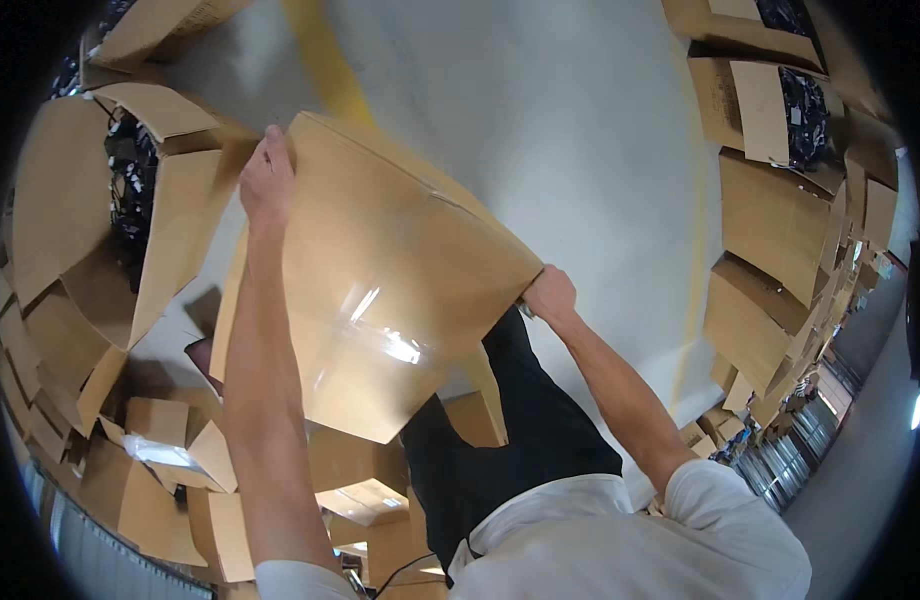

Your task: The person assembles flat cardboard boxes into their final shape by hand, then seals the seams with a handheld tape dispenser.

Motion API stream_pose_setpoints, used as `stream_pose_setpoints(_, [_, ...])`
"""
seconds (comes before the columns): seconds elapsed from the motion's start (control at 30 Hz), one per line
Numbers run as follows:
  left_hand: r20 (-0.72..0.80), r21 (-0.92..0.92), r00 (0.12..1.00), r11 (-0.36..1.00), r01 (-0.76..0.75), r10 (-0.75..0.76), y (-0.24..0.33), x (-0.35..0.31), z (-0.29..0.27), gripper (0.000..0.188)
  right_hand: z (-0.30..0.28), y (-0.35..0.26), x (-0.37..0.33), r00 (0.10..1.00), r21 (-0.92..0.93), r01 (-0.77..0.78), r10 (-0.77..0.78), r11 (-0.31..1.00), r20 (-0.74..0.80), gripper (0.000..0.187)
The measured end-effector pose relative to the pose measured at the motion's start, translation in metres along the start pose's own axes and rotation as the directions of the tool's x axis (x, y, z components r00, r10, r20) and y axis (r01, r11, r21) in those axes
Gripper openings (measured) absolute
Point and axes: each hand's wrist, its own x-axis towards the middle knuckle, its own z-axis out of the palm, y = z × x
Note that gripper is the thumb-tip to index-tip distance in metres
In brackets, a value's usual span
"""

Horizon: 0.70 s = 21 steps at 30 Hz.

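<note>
A large brown cardboard box (380, 240) hangs tilted in front of my body, held between both hands. Shiny clear tape runs across the face toward me. My left hand (268, 180) grips its far left corner, fingers closed round the edge. At the right corner my right hand (551, 293) is closed on the box, its fingertips partly hidden. I cannot see inside the box or its far side.
To the left stands an open carton (180, 230) filled with black cable-like items. Several more cartons line the right side, one open box (715, 105) holding similar black items. Smaller boxes (160, 420) crowd the lower left. A yellow line (330, 65) crosses the grey floor (540, 110).
</note>
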Motion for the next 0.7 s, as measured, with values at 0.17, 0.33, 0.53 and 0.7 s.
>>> stream_pose_setpoints(0.17, [-0.152,-0.259,0.966,0.935,-0.244,0.21,-0.019,-0.155,-0.041,0.031,-0.029,0.015,-0.11,0.995,0.067,-0.098,0.099,0.993,-0.008,0.051])
stream_pose_setpoints(0.33, [0.806,-0.539,0.585,0.292,0.79,-0.093,-0.05,-0.317,-0.063,0.034,-0.023,-0.072,-0.198,0.99,0.492,0.14,-0.111,0.859,-0.088,0.042])
stream_pose_setpoints(0.53, [0.872,-0.473,0.481,-0.104,0.875,0.089,-0.099,-0.304,-0.172,0.034,0.045,-0.165,-0.241,0.884,0.691,0.426,-0.43,0.583,-0.183,0.035])
stream_pose_setpoints(0.7, [0.632,-0.578,0.73,0.471,0.666,-0.258,-0.155,-0.257,-0.216,0.013,0.057,-0.245,-0.27,0.865,0.672,0.428,-0.49,0.604,-0.111,0.032])
